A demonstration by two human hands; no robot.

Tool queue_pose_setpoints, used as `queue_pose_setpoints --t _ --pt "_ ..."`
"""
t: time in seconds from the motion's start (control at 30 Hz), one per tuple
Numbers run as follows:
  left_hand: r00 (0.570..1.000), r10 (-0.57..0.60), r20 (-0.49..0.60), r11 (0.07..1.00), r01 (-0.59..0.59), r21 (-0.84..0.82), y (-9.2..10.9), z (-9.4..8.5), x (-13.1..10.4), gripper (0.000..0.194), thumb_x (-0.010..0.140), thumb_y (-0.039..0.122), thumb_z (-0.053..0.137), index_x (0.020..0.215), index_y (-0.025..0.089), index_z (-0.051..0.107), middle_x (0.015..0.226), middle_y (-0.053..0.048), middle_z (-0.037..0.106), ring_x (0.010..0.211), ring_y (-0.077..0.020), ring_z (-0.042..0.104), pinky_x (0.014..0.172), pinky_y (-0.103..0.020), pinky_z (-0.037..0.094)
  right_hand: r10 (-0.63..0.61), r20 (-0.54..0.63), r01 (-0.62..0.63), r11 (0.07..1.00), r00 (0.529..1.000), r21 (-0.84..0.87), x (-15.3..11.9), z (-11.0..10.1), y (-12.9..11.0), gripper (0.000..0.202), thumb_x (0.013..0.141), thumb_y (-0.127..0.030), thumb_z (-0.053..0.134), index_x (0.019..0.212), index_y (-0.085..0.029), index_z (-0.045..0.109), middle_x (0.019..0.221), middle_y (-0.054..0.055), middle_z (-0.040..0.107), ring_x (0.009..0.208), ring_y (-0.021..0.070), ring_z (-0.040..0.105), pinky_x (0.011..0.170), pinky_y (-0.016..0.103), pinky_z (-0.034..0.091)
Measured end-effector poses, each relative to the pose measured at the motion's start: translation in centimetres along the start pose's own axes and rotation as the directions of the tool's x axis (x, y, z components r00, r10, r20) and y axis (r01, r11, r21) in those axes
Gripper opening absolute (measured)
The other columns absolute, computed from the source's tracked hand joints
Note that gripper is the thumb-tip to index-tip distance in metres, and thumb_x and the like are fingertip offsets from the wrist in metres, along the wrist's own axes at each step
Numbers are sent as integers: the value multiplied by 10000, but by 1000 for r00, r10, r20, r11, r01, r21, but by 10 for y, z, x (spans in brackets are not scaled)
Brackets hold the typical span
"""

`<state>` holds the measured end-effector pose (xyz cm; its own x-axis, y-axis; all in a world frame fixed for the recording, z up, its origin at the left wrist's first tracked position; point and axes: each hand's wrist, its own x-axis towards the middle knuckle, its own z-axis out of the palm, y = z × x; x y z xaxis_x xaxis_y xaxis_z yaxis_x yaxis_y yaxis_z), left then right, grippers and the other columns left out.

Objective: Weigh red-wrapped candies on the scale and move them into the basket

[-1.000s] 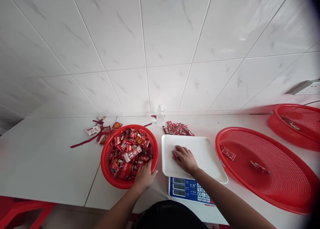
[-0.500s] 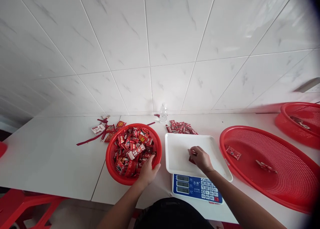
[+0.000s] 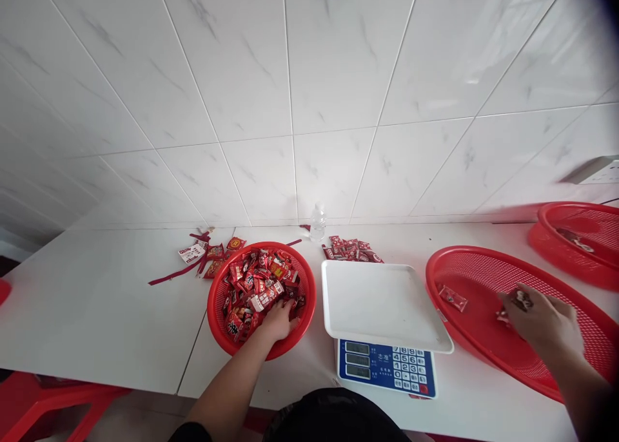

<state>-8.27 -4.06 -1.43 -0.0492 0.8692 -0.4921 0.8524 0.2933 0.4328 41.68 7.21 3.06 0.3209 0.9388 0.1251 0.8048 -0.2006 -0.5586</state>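
My left hand [image 3: 278, 323] reaches into a round red basket [image 3: 213, 313] heaped with small red snack packets [image 3: 265, 297]. Its thumb is apart from the fingers, whose tips are partly hidden among the packets. Over the large oval red basket [image 3: 464, 339] on the right, my right hand [image 3: 549, 319] is closed on a small snack packet [image 3: 522, 300] with a dark brown patch. Below its fingers, another packet partly shows. A red packet [image 3: 453, 297] lies at this basket's left side. Between the baskets stands a digital scale [image 3: 387, 368] with a bare white tray [image 3: 382, 300].
Behind the scale lies a pile of red packets [image 3: 353, 250] near a clear plastic bottle [image 3: 318, 223]. Dark red ribbon [image 3: 176, 273], a white card [image 3: 191, 253] and several packets lie behind the round basket. Another red basket [image 3: 556, 242] stands far right, and a red stool [image 3: 58, 403] at lower left.
My right hand has moved from the scale tray rightward to the oval basket, and the dark red item it held on the tray is gone from there. My left hand has moved deeper into the packets.
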Motion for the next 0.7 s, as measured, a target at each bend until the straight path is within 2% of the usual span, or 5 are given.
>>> queue_pose_setpoints --t 0.1,0.33,0.53,0.63,0.7 --pt "999 -19 -30 1000 19 14 5 2 10 575 747 389 526 1282 200 431 1328 -155 437 1234 -315 382 1000 -422 285 142 1 -141 982 990 -123 -7 10 -5 735 714 -624 445 1331 -232 369 1346 234 303 1209 518 283 770 651 326" --pt "990 -10 -141 996 -3 -94 3 3 12 245 785 285 476 957 168 605 1002 -140 628 950 -271 583 843 -370 400 -15 144 31 994 989 -107 -60 43 -61 641 781 -540 368 1287 -151 425 1387 228 290 1213 435 359 788 551 434" --pt "962 -49 -267 952 -35 -304 -3 -8 -1 298 787 244 509 1075 176 548 1036 -102 648 993 -217 578 843 -304 419 -172 194 157 983 966 94 -100 64 -81 560 757 -554 423 1198 -216 494 1380 155 332 935 279 613 711 413 535" --pt "936 -131 -327 797 -96 -596 0 -18 -21 366 795 314 533 1133 179 501 1136 -103 606 1059 -197 550 884 -297 417 -197 223 147 964 955 222 -114 67 -89 557 744 -581 443 1144 -204 532 1312 158 413 911 266 624 681 374 553" --pt "946 -194 -261 519 -127 -845 6 -25 -36 369 757 359 597 1083 199 528 1120 -89 614 1039 -188 566 868 -291 438 -202 270 119 949 941 294 -125 65 -101 547 741 -578 462 1132 -202 537 1290 153 437 906 259 624 688 369 552"
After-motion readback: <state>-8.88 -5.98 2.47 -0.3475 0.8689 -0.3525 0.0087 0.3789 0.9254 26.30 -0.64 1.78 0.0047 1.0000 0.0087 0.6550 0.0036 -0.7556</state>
